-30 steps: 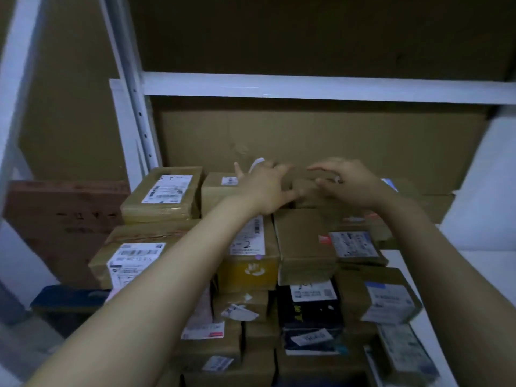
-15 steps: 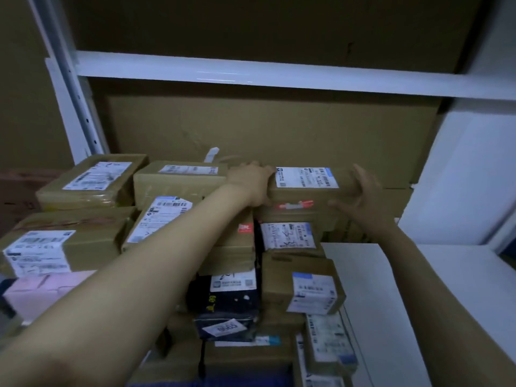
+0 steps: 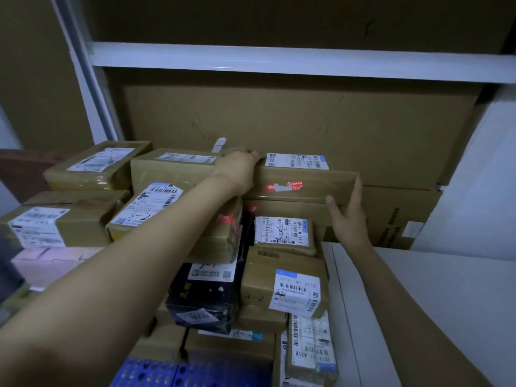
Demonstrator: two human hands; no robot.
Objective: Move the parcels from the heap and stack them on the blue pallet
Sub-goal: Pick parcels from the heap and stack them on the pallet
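Left hand [image 3: 237, 171] curls over the top left end of the long brown parcel [image 3: 304, 187]; right hand [image 3: 347, 219] presses straight fingers on its right end. It tops the stack on the blue pallet [image 3: 150, 372], against cardboard sheeting [image 3: 293, 121] under a white shelf beam [image 3: 279, 61]. A lower label [image 3: 282, 230] reads "A21B"; a white panel [image 3: 418, 303] borders the right

My head view is dim and bluish. A faint streak of glare sits on the white shelf beam [image 3: 222, 67]. Shadow fills the top and the gaps between parcels [image 3: 290, 188]. The near left forearm [image 3: 92, 308] looks soft; straight lines bow at the edges.
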